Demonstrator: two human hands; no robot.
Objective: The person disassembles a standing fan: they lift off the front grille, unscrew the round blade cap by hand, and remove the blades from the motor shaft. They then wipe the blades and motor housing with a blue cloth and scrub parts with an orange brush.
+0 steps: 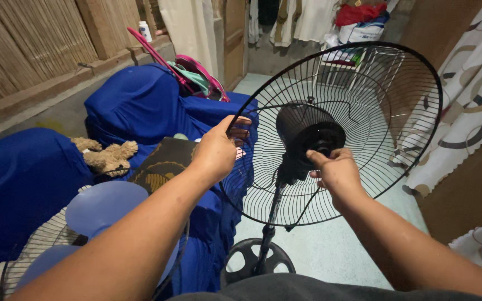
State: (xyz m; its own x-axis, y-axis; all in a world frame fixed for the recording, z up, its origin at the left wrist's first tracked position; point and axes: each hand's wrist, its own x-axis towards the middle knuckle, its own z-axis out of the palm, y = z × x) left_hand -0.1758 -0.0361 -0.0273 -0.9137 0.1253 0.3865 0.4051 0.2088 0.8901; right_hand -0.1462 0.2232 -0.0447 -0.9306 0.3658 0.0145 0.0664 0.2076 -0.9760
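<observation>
Your two forearms fill the bottom of the view, reaching up to a stand fan whose rear grille [375,100] faces you with no blades on it. Your left hand [216,150] is closed on the grille's left rim, fingers curled over the black outer ring and thumb behind it. Your right hand [336,170] sits at the centre, fingertips pinched on the round black nut [322,136] in front of the motor housing [299,125], so the hub lies just above that hand and the rim well to its left. Below the grille, the fan's pole [271,214] drops to a round black base [252,256] on the pale floor.

Left of your left arm, the front grille with light blue blades [104,203] lies on blue-covered furniture [23,184]. A brown teddy bear [107,156] rests further back on the same cloth, with a patterned curtain [470,95] hanging on the right.
</observation>
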